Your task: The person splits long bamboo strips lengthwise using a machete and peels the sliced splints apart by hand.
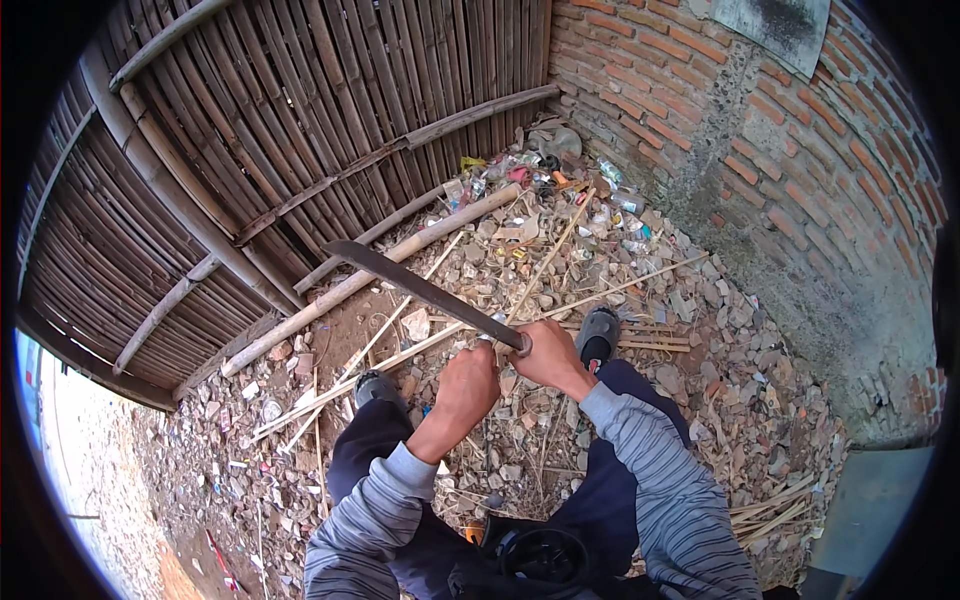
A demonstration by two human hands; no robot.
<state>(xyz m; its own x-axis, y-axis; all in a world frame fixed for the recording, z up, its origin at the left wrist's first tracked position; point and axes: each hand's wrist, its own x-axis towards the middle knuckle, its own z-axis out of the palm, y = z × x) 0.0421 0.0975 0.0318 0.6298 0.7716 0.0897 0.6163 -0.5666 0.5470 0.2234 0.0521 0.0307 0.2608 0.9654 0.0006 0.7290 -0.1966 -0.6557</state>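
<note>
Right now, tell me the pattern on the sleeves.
Grey with thin darker stripes; the sleeves show best in the head view.

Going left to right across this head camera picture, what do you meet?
Bamboo fence → long blade → left hand → right hand gripping the blade's handle → grey shoe → brick wall.

Crumpled wrappers (520,172) by brick wall (760,130)

1. The ground (760,400) is bare earth strewn with broken stone and brick rubble.
2. Thin split bamboo strips (400,355) lie criss-crossed over its middle.
3. A thick bamboo pole (330,300) lies along the foot of the bamboo fence.
4. Plastic litter (540,180) is heaped in the far corner by the brick wall.
5. More strips (770,510) lie at the right edge.
</note>
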